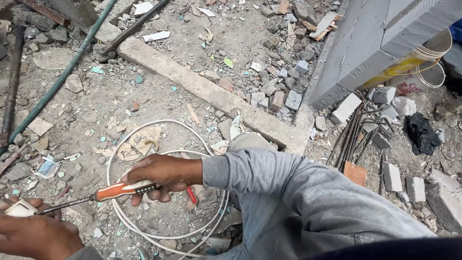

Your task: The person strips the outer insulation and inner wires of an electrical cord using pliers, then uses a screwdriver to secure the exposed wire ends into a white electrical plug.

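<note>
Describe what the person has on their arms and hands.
Both hands are bare, no gloves. The right hand comes out of a grey long sleeve with a ribbed, darker grey cuff. At the left hand only a sliver of matching grey sleeve shows at the frame's bottom edge.

Rubble-strewn dirt ground — white cable coil, concrete strip, grey blocks

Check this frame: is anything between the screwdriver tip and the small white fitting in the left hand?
Nothing visible. The right hand holds the screwdriver, and its tip already meets the white fitting held by the left hand.
</note>
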